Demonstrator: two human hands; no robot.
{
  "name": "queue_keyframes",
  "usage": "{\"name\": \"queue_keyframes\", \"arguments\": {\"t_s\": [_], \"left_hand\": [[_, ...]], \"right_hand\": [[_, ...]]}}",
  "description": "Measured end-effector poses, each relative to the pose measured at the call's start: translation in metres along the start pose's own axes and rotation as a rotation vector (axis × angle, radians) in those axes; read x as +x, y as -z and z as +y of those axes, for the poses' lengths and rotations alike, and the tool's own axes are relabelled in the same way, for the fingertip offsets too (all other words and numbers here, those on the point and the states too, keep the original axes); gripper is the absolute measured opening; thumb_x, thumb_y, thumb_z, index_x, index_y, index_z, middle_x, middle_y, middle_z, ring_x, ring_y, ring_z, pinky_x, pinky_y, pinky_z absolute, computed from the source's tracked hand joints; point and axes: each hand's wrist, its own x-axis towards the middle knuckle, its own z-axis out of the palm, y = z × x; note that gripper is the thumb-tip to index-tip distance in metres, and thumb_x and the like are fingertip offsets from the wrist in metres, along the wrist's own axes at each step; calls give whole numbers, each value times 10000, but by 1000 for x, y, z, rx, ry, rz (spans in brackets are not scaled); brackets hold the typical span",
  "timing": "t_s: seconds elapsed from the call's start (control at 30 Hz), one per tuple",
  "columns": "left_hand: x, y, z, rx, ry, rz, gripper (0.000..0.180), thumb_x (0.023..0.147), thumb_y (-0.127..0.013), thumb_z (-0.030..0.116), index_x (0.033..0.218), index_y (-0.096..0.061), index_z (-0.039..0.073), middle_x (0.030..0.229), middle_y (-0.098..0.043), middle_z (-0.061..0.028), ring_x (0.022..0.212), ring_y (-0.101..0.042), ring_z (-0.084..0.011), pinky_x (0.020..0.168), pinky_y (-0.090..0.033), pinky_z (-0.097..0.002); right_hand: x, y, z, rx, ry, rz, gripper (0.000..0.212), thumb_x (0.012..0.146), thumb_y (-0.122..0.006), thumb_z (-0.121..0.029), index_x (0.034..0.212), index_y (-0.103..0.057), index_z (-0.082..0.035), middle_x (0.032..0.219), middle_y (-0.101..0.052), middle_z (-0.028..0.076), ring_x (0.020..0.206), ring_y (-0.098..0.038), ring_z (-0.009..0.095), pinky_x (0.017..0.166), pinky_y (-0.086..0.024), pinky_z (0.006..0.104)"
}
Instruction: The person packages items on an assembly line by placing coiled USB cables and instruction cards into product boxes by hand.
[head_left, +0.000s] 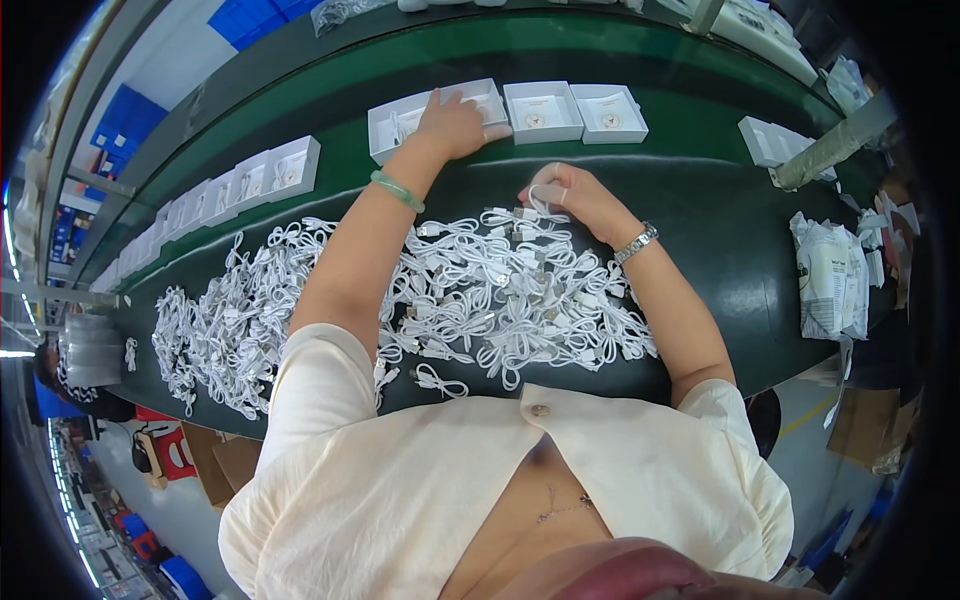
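My left hand (455, 125) reaches over the open white boxes (378, 141) on the green belt, fingers spread and thumb stretched to the right. A white cable (397, 130) shows in the box beside it; what lies beneath the fingers is hidden. My right hand (578, 194) is closed on a looped white USB cable (543, 203), just above the far edge of the pile. The large pile of bundled white cables (520, 290) covers the dark table between and left of my arms. Two more open boxes (543, 112) stand right of my left hand, showing round printed marks inside.
A row of white boxes (245, 185), some with cables in them, runs along the belt (345, 165) at left. More white boxes (768, 142) stand at right by a wrapped post (840, 140). White plastic packages (830, 275) lie at the table's right end. One cable (440, 381) lies near me.
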Motion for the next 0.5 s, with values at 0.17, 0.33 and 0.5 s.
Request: {"name": "queue_keyframes", "arguments": {"t_s": [0.17, 0.33, 0.5], "left_hand": [[-5, 6, 3, 54, 15, 83, 567, 851, -486, 516, 1138, -578, 35, 1248, -508, -178, 1155, -474, -337, 991, -342, -478], [-1, -14, -18, -727, 20, 410, 320, 847, -556, 300, 901, -625, -8, 1037, -602, -203, 991, -558, -359, 840, -462, -377], [-1, -2, -45, -586, 193, 423, 222, 800, -569, 208, 901, -639, 23, 918, -628, -201, 904, -592, -360, 801, -474, -388]], "right_hand": [[-1, 1, 0, 0, -8, 17, 118, 830, -578, -123, 852, -573, -7, 881, -634, 65, 812, -575, 96, 721, -439, 206], [1, 0, -1, -29, -7, 23, 124, 832, -574, -124, 856, -587, -4, 870, -634, 53, 794, -573, 99, 715, -441, 218], [-1, 4, -14, -520, 89, 25, 189, 827, -576, -163, 933, -604, -10, 904, -630, 76, 823, -584, 133, 752, -453, 252]]}}
